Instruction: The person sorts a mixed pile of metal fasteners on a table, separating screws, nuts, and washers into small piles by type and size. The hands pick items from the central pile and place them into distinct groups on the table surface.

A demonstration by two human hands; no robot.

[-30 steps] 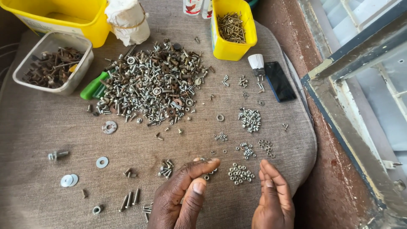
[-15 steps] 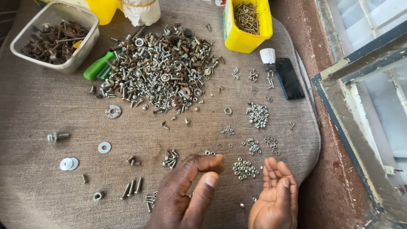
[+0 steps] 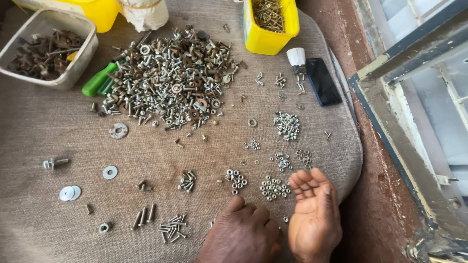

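A big pile of mixed screws [image 3: 168,83] lay on my brown cloth [image 3: 58,136]. Behind it stood a yellow box [image 3: 269,25] and a clear tub of rusty bits [image 3: 46,51]. A black phone [image 3: 322,81] lay beside a window frame [image 3: 414,122].

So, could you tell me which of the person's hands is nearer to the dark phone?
The right hand. It lies palm up below the dark phone, on the same side of the cloth. The left hand rests palm down farther left and lower.

Near the big pile of screws [image 3: 170,80], the left hand [image 3: 241,236] rests palm down on the cloth [image 3: 48,136], while the right hand [image 3: 314,214] lies palm up, fingers [image 3: 304,180] curled beside a cluster of nuts [image 3: 274,188]
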